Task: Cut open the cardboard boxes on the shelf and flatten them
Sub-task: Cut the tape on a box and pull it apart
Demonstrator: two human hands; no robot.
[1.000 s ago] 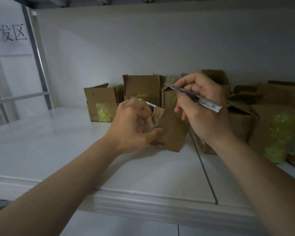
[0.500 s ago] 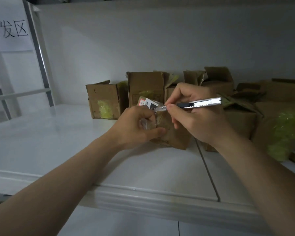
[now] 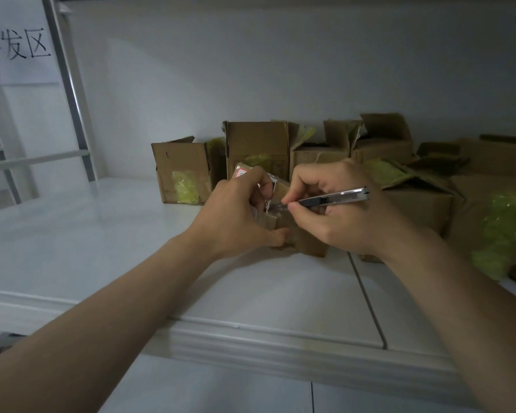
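A small cardboard box [image 3: 303, 238] with a white and red label stands on the white shelf [image 3: 251, 293]. My left hand [image 3: 239, 216] grips the box from the left, fingers curled over its top. My right hand [image 3: 343, 213] holds a silver utility knife [image 3: 328, 199] like a pen. The blade tip lies on the box's top seam, between my two hands. Most of the box is hidden behind my hands.
Several more cardboard boxes [image 3: 256, 147] with yellow-green tape line the back of the shelf. Larger ones [image 3: 489, 210] crowd the right side. A metal upright [image 3: 69, 90] and a paper sign [image 3: 15, 46] stand at the far left. The shelf's front lip [image 3: 280, 341] runs below my arms.
My right hand swung the knife from a raised, outward-pointing pose down and leftward, bringing the blade tip onto the box top. My left hand kept its grip on the box.
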